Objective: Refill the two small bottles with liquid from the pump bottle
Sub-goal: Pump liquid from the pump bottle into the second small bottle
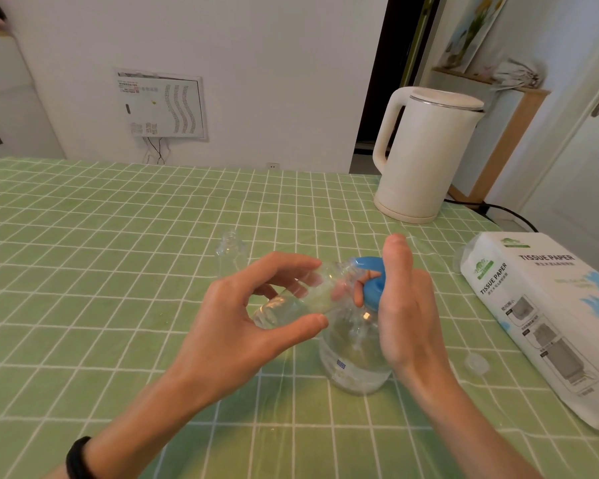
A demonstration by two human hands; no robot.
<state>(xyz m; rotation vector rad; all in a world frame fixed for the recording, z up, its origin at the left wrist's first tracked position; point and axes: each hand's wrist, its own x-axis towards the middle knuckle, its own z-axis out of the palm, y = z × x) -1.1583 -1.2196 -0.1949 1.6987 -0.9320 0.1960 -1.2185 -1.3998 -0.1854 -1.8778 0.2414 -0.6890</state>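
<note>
A clear pump bottle [353, 357] with a blue pump head [372, 281] stands on the green checked tablecloth, part full of clear liquid. My left hand [242, 312] grips a small clear bottle [291, 302], tilted, with its mouth at the blue nozzle. My right hand [408, 305] curls around the pump head, with the index finger hooked under the nozzle. A second small clear bottle [230, 247] stands upright and uncapped behind my left hand.
A white electric kettle [426, 153] stands at the back right, its black cord trailing off the table. A tissue paper pack [547, 319] lies along the right edge. A small clear cap [477, 363] rests beside the pack.
</note>
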